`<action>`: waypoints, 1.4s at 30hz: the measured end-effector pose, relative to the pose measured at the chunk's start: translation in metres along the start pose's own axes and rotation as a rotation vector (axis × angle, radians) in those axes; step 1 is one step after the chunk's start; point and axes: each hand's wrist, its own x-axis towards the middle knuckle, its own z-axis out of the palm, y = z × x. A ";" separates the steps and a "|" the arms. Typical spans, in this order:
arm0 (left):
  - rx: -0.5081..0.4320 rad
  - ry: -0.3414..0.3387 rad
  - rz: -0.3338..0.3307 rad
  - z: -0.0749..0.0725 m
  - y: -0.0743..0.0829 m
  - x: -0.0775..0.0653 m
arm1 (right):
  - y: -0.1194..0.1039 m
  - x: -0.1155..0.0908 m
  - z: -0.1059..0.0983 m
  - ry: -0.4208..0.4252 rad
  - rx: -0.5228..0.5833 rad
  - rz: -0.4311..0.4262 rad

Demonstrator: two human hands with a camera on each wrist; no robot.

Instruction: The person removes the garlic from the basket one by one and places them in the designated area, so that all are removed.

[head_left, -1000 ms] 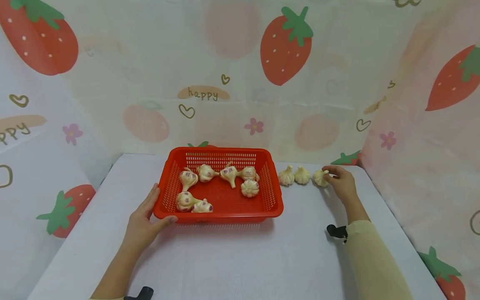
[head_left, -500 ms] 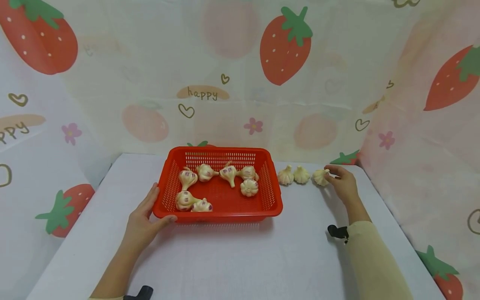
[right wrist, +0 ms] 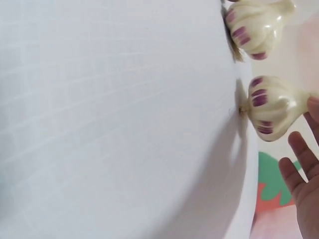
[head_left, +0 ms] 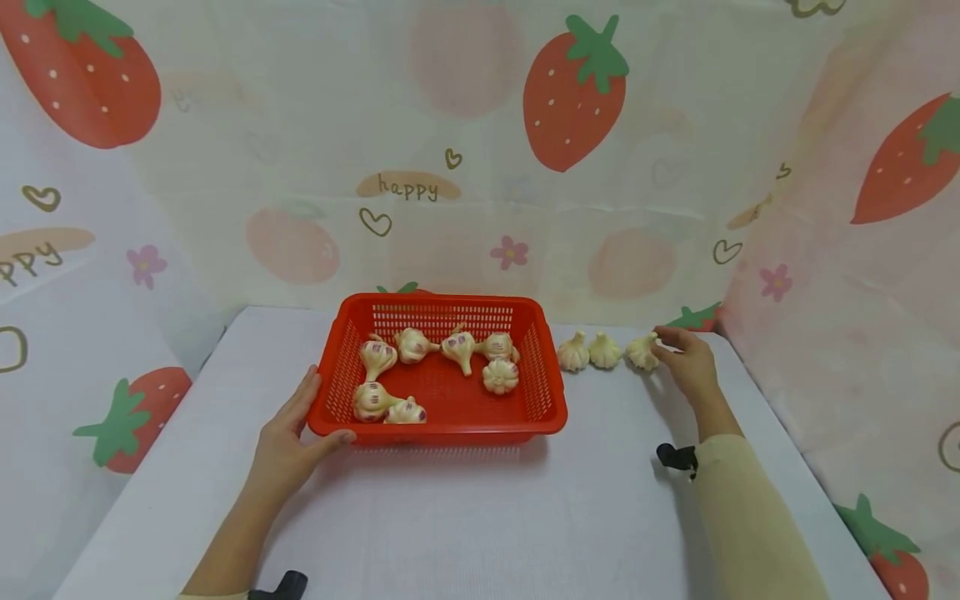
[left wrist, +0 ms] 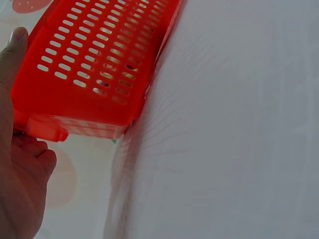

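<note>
My left hand (head_left: 281, 450) grips the left end of a red plastic basket (head_left: 450, 433). Its thumb lies along the near rim, and in the left wrist view the fingers curl beneath the rim. Several garlic bulbs (head_left: 457, 348) with purple marks lie inside the basket. To the right of it, three more stand upright in a row on the table. My right hand (head_left: 690, 367) pinches the stem of the rightmost garlic bulb (right wrist: 274, 107), whose base rests on the cloth. The other right fingers are spread, as the right wrist view shows.
A white cloth covers the table (head_left: 480, 517). Two garlic bulbs, a left one (head_left: 573, 352) and a middle one (head_left: 604, 351), stand between the basket and my right hand. A strawberry-print curtain (head_left: 465, 250) encloses the back and both sides.
My right hand has shifted slightly right and away around the garlic stem, while the bulb stays in place. The left hand and the basket have not visibly moved.
</note>
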 end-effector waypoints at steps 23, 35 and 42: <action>0.013 0.010 0.017 0.000 0.000 -0.001 | -0.025 -0.003 0.001 0.056 -0.032 -0.037; 0.011 0.004 0.003 0.000 -0.001 0.000 | -0.107 0.006 -0.001 0.042 -0.008 -0.223; 0.004 0.006 0.012 0.001 -0.002 0.001 | -0.161 0.016 0.010 -0.039 0.006 -0.315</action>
